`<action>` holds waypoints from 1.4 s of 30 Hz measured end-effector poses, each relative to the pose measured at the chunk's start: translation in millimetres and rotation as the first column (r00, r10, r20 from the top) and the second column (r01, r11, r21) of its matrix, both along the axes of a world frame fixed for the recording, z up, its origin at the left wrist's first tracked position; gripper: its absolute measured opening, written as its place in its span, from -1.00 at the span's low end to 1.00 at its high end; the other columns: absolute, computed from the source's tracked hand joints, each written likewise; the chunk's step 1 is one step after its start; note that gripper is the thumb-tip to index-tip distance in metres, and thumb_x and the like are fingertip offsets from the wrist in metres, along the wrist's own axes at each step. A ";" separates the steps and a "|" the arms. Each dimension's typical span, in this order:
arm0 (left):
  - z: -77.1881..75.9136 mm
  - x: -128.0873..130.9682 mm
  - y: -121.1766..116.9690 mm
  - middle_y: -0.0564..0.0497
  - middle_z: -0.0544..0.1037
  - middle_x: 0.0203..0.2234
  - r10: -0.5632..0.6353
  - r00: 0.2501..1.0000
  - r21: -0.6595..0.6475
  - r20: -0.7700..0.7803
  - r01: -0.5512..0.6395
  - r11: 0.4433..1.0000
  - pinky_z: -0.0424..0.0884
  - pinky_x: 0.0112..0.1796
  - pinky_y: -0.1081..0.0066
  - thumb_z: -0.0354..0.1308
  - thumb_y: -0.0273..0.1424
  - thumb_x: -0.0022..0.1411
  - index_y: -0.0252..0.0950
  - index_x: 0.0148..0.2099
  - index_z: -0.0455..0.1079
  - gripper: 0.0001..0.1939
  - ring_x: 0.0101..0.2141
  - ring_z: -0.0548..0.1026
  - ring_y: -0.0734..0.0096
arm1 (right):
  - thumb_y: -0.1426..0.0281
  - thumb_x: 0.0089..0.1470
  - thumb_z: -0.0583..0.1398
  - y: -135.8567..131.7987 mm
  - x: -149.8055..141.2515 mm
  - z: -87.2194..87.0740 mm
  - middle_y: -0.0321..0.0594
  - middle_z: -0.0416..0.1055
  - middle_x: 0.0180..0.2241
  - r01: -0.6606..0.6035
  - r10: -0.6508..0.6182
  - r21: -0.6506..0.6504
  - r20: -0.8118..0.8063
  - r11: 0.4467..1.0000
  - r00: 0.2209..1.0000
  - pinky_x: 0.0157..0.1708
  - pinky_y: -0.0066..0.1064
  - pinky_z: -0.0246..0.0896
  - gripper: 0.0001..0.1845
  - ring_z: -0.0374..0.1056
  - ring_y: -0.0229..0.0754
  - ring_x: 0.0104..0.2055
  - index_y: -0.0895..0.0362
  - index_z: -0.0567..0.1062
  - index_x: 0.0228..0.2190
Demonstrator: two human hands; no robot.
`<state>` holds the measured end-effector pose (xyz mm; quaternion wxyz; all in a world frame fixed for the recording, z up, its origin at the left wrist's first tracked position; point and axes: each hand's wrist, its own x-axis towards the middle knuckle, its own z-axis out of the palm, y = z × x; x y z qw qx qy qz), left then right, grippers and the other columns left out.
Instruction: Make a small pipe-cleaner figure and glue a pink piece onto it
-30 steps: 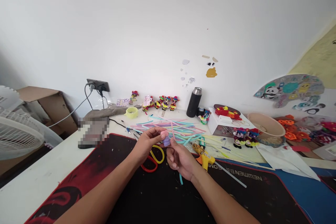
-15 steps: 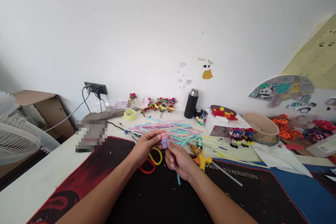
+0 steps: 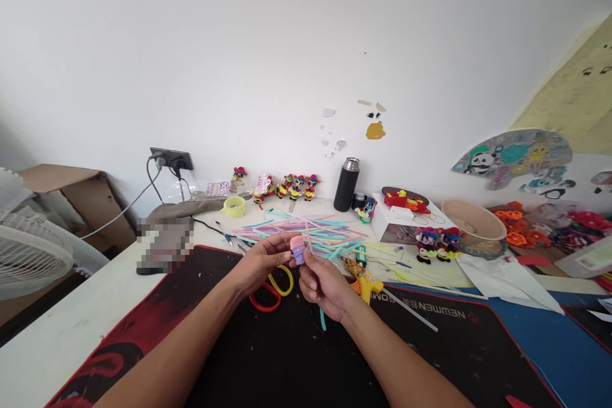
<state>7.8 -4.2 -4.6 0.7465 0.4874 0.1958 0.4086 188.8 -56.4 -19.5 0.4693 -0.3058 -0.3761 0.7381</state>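
In the middle of the view, a small coiled pipe-cleaner piece [image 3: 298, 250], pink on top and purple below, is held between both my hands. My right hand [image 3: 326, 285] grips its lower right side with the thumb against it, the other fingers curled. My left hand [image 3: 261, 262] has its fingertips at the piece's left side, thumb and index finger bent around it. A pink pipe cleaner [image 3: 308, 241] sticks up by my right thumb, and a teal one [image 3: 323, 320] shows below that hand. Scissors [image 3: 266, 298] with red and yellow handles lie under my left hand.
Loose pastel pipe cleaners [image 3: 268, 229] spread behind my hands. A yellow glue gun [image 3: 368, 284] lies right of them on the black mat [image 3: 268, 363]. Farther back stand a black flask [image 3: 347, 186], yellow tape [image 3: 233, 206], several small figures [image 3: 297, 187] and a white box [image 3: 406, 229].
My left thumb has slid down and back a little from the coiled piece, uncovering more of its pink top. The whole view has shifted slightly.
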 end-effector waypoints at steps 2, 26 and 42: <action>-1.3 -0.7 1.0 -0.15 0.64 -0.10 -0.002 1.000 0.018 -0.008 0.002 1.000 0.39 -0.19 0.40 0.51 -0.42 0.10 -0.23 0.14 0.60 -0.48 -0.31 0.48 0.42 | -0.15 0.09 0.34 -0.5 0.3 -0.6 -0.54 0.11 -0.74 -0.028 0.028 0.012 -0.002 1.000 1.000 -0.70 -0.50 -0.23 -0.41 -0.05 -0.42 -0.74 0.17 0.51 -0.35; -6.1 5.8 -0.4 -0.01 0.62 -0.34 0.116 0.992 0.057 -0.041 -0.114 0.992 0.39 -0.35 0.47 0.58 -0.39 -0.01 -0.28 -0.10 0.64 -0.61 -0.47 0.47 0.52 | -0.10 0.07 0.39 -2.3 -2.0 0.4 -0.56 0.06 -0.76 -0.019 0.019 0.022 -0.009 1.000 1.000 -0.68 -0.47 -0.29 -0.44 -0.06 -0.43 -0.74 0.19 0.54 -0.37; 0.5 1.1 -0.6 -0.10 0.66 -0.24 0.160 0.968 0.047 -0.191 -0.154 0.987 0.41 -0.23 0.35 0.49 -0.20 0.14 -0.26 0.06 0.62 -0.53 -0.26 0.53 0.27 | -0.12 0.02 0.39 -1.0 -3.1 -0.8 -0.55 0.11 -0.75 0.059 -0.065 0.035 0.189 0.998 0.980 -0.73 -0.49 -0.26 -0.43 0.01 -0.41 -0.74 0.16 0.49 -0.41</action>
